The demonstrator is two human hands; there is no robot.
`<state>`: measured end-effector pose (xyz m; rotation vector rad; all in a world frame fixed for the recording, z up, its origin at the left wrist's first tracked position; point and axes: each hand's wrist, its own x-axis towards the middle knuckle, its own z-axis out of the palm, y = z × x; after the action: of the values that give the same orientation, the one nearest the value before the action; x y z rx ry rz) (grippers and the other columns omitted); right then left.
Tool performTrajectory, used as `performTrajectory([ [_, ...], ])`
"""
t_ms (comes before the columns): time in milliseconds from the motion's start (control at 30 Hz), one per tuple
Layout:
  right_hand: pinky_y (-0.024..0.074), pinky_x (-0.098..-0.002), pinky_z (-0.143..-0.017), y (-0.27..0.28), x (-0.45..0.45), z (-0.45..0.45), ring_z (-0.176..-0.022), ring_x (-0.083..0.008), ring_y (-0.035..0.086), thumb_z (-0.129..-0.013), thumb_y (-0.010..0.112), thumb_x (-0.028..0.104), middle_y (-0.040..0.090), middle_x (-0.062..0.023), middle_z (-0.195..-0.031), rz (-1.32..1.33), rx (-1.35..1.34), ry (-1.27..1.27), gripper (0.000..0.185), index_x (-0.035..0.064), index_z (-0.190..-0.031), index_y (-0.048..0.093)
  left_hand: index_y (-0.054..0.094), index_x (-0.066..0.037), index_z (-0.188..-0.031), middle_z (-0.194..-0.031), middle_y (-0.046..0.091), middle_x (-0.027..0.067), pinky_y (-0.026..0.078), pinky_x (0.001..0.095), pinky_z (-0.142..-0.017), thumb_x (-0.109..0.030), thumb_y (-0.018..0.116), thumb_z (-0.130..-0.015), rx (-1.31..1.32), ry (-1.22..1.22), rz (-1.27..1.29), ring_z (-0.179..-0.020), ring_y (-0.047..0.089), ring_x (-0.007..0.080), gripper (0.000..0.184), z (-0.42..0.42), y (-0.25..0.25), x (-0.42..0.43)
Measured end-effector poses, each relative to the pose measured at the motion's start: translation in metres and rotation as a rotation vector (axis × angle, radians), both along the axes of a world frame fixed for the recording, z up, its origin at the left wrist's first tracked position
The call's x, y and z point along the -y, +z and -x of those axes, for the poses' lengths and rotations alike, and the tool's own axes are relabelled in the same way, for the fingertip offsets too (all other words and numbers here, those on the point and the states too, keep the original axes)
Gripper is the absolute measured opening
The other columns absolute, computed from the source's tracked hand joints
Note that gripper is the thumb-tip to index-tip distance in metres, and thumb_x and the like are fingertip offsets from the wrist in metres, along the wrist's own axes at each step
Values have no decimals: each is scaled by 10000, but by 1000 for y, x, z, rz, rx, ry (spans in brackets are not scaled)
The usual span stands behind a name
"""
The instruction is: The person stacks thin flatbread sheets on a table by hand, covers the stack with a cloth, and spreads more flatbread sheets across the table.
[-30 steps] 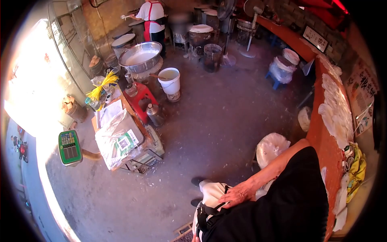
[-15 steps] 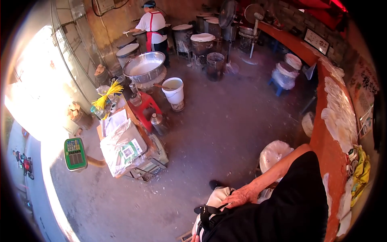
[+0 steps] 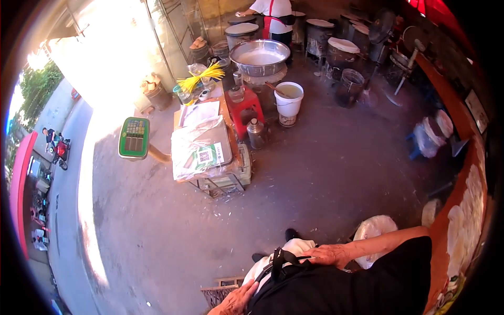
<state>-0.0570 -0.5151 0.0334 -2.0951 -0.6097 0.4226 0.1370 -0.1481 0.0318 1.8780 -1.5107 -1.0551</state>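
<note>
My right hand point(image 3: 326, 255) rests on my lap near a black strap point(image 3: 282, 258), its fingers extended over the light trousers point(image 3: 300, 245). On the other side of the strap lies my left hand point(image 3: 239, 300), low in the view against my thigh, fingers lying along the dark cloth; nothing shows in it. Beyond the right forearm is a white plastic-wrapped bundle point(image 3: 376, 231).
A table point(image 3: 231, 167) with plastic-covered papers stands ahead, beside a green scale point(image 3: 134, 137). Behind are a red stool point(image 3: 245, 111), white bucket point(image 3: 290, 100), metal basin point(image 3: 260, 58) and a co-worker point(image 3: 273, 13). An orange counter point(image 3: 446, 220) runs along the right.
The view has turned toward the left, so the room's contents appear further right. My left hand, barely visible before, now shows at the bottom. My right hand stays by the strap.
</note>
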Motion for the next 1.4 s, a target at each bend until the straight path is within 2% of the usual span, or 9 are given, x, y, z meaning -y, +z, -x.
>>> performTrajectory([
  [200, 423, -487, -997, -18, 8, 0, -1325, -422, 434, -617, 800, 297, 359, -279, -1470, -105, 148, 29, 1096, 103, -1546, 252, 308, 8, -1499, -1473, 398, 303, 438, 458, -1053, -148, 674, -787, 6, -28, 121, -1309, 478, 433, 816, 7, 10, -25],
  [233, 486, -532, -927, -16, 9, -3, -1268, -524, 461, -547, 800, 297, 369, -305, -1479, 33, 192, 97, 1262, 24, -1534, 62, 171, -5, -1554, -1552, 257, 317, 367, 434, -1128, -116, 656, -741, -14, -112, 51, -1405, 376, 417, 953, 4, -7, -32],
  [367, 503, -476, -908, 22, 4, -23, -1216, -456, 527, -671, 728, 152, 467, -273, -1409, 43, 153, 75, 902, 2, -1459, 316, 83, -52, -1575, -1537, 275, 313, 342, 450, -1147, -113, 783, -553, -31, -75, 38, -1411, 344, 440, 1241, 11, 3, -29],
  [533, 525, -462, -860, 19, -6, -27, -1110, -437, 595, -835, 620, 60, 493, -298, -1349, 26, 184, 61, 523, -7, -1321, 440, 77, -65, -1579, -1527, 274, 335, 333, 489, -1135, -340, 793, -604, -16, -21, 97, -1405, 342, 462, 1241, 25, -7, -39],
  [600, 492, -480, -913, 6, -2, -27, -1149, -456, 558, -756, 731, 204, 468, -287, -1368, 38, 122, 109, 769, 59, -1426, 383, 83, -69, -1580, -1524, 276, 335, 346, 499, -1123, -378, 782, -622, -42, 4, 121, -1394, 351, 471, 1226, 29, -7, -41],
  [667, 541, -463, -852, 9, -4, -27, -1092, -440, 602, -996, 451, 77, 516, -305, -1316, 91, 187, 93, 313, -13, -1296, 442, 107, -67, -1580, -1524, 282, 325, 333, 496, -1132, -331, 763, -650, -75, 36, 114, -1396, 344, 472, 1168, 33, -3, -43],
  [867, 511, -435, -932, -45, 11, -12, -1128, -381, 601, -1068, 336, 176, 553, -231, -1323, 123, 82, 11, 377, -52, -1342, 460, 126, -67, -1581, -1515, 295, 326, 327, 495, -1131, -337, 755, -657, -93, 82, 108, -1391, 347, 476, 1150, 40, -1, -47],
  [967, 496, -410, -960, -12, 0, -27, -1129, -353, 604, -1075, 311, 199, 568, -206, -1318, 22, 214, 40, 421, -70, -1367, 453, 131, -69, -1582, -1513, 297, 327, 331, 496, -1125, -344, 754, -660, -88, 94, 119, -1386, 351, 480, 1146, 41, -1, -46],
  [1400, 523, -437, -901, -48, 15, -13, -1102, -387, 608, -941, 520, 86, 555, -237, -1303, 165, 187, 71, 350, 5, -1282, 507, 139, -75, -1581, -1498, 313, 326, 352, 487, -1112, -336, 764, -655, -85, 78, 133, -1371, 370, 481, 1148, 37, -1, -43],
])
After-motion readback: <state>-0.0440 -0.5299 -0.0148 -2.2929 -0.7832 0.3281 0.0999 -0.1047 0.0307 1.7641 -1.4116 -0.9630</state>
